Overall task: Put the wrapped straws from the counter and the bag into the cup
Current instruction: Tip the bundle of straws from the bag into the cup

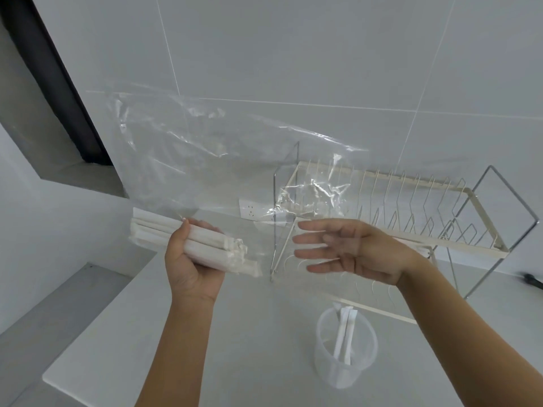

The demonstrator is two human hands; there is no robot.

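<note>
Wrapped straws [202, 245], a thick bundle in white paper sleeves with crimped ends, lie across the palm of the person's left hand [192, 259], whose fingers and thumb curl round them. The bundle sits in the bottom of a large clear plastic bag [205, 154], thin, crinkled and glossy, which billows up and to the right above the hand, in front of the wall. The person's right hand [346, 249] is held in the air just right of the bundle, palm facing left, fingers straight and slightly spread, holding nothing; it looks a little blurred.

Below the right forearm a translucent plastic cup [345, 348] stands upright on the counter [249, 333], with a few more paper-wrapped straws [345, 333] leaning inside it.

The counter is a smooth, matte, pale grey slab. At its back stands a cream-coloured wire dish rack [411, 212] with thin upright prongs and bent chrome legs. Behind it the wall [293, 54] is covered in big glossy light-grey tiles with fine white joints, and a white power socket [249, 208] is set low on it. At the upper left a dark window frame [53, 69] runs diagonally.
</note>
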